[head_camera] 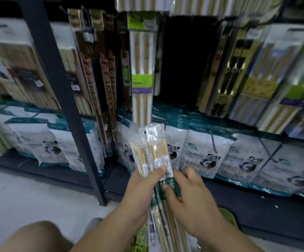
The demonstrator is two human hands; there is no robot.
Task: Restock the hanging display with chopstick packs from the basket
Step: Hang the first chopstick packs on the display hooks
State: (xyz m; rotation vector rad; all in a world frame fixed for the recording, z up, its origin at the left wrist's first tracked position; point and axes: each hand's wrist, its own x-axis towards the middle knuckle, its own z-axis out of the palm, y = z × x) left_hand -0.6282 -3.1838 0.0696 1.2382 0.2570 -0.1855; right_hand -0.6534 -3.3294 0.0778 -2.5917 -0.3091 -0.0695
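- left hand (144,180) is gripping a bunch of chopstick packs (155,151); right hand (189,193) is pinching one.
- the dark gap (185,59) in the display (142,51) is waiting unfilled; hanging seems barely starting.

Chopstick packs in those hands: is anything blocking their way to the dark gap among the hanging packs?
Nothing visible does. The left hand and right hand grip the clear-wrapped bamboo chopstick packs below the dark gap; only open air lies between.
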